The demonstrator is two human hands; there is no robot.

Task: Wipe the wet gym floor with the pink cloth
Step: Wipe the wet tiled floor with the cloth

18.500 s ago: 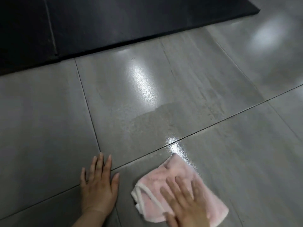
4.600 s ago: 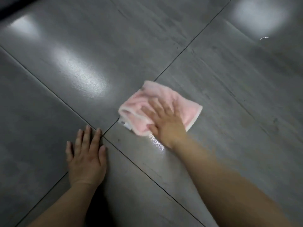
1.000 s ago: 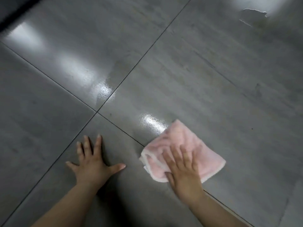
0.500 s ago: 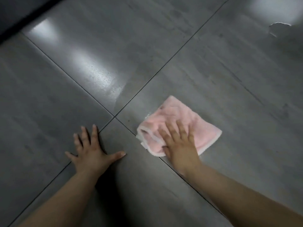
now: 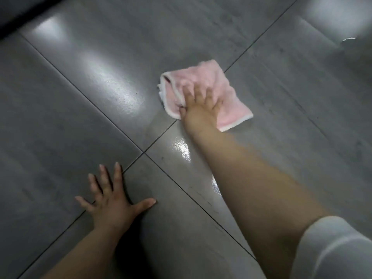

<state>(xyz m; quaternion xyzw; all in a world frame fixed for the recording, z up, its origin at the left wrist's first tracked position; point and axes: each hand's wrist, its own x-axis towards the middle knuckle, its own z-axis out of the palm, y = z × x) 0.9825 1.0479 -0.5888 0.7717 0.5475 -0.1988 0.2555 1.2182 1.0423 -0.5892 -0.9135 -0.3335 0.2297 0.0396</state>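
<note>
A folded pink cloth (image 5: 203,77) with a white hem lies flat on the grey tiled floor (image 5: 291,109), over a grout line above the spot where four tiles meet. My right hand (image 5: 200,106) presses down on the cloth with fingers spread, arm stretched out forward. My left hand (image 5: 112,200) is planted flat on the floor at the lower left, fingers apart, holding nothing. A wet glossy streak (image 5: 181,150) shines on the tile just behind the cloth, beside my right forearm.
The edge of a black mat (image 5: 18,15) runs along the top left corner. Bright light reflections (image 5: 108,81) sit on the tile left of the cloth. A small puddle outline (image 5: 349,39) shows at the far right. My white sleeve (image 5: 334,250) fills the lower right corner.
My right hand has pushed the pink cloth forward, away from me, past the tile junction, leaving a wet sheen behind it. My left hand stays planted in the same spot.
</note>
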